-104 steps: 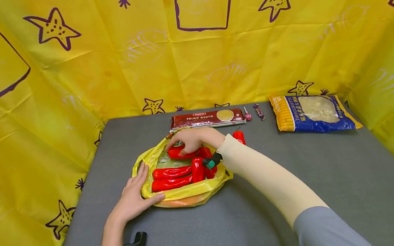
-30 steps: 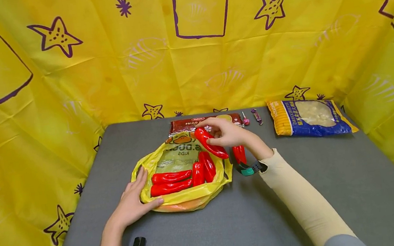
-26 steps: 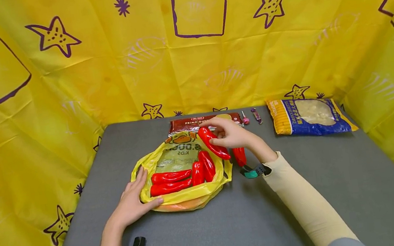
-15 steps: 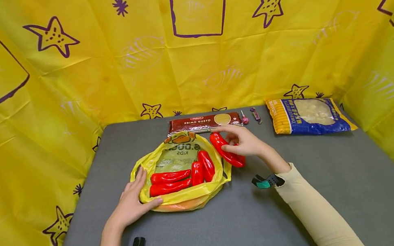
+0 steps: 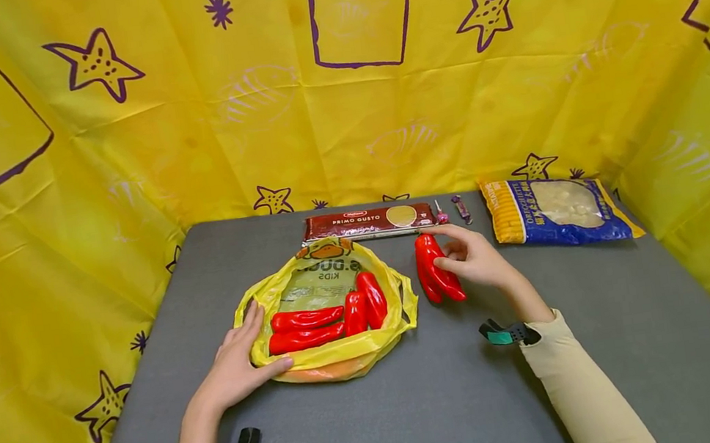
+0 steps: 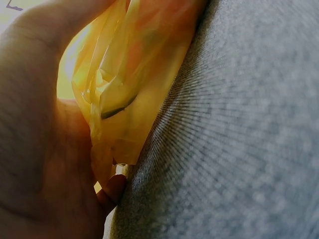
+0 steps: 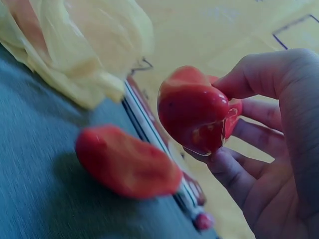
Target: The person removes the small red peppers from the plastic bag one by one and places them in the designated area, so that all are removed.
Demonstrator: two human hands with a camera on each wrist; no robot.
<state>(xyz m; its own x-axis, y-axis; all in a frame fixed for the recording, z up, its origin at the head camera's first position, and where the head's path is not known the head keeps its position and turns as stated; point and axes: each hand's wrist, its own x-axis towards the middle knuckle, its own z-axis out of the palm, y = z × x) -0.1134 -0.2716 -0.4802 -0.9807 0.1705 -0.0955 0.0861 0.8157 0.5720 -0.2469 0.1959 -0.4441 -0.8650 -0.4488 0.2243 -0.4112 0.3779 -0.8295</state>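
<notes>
My right hand point(image 5: 474, 258) pinches a long red pepper point(image 5: 448, 284) between thumb and fingers, right of the yellow plastic bag point(image 5: 344, 346). In the right wrist view the held pepper point(image 7: 192, 112) hangs above the table, apart from another red pepper point(image 7: 127, 162) lying there. In the head view that second pepper point(image 5: 428, 283) shows just behind the held one. My left hand point(image 5: 234, 362) rests against the bag's left side, fingers extended and thumb along the front rim. Several red peppers point(image 5: 307, 320) lie inside the open bag. The left wrist view shows the bag's wall point(image 6: 134, 119) beside the palm.
A brown biscuit packet point(image 5: 349, 224) lies along the table's back edge. Beside it are a pink lollipop point(image 5: 442, 217) and a small purple wrapped candy point(image 5: 461, 208). A blue and yellow pasta bag point(image 5: 563, 209) lies at the back right. Yellow cloth point(image 5: 369, 123) walls the grey table.
My right hand has reached into the bag, lifted a red pepper out and carried it right, over the pepper on the table. My left hand stays at the bag.
</notes>
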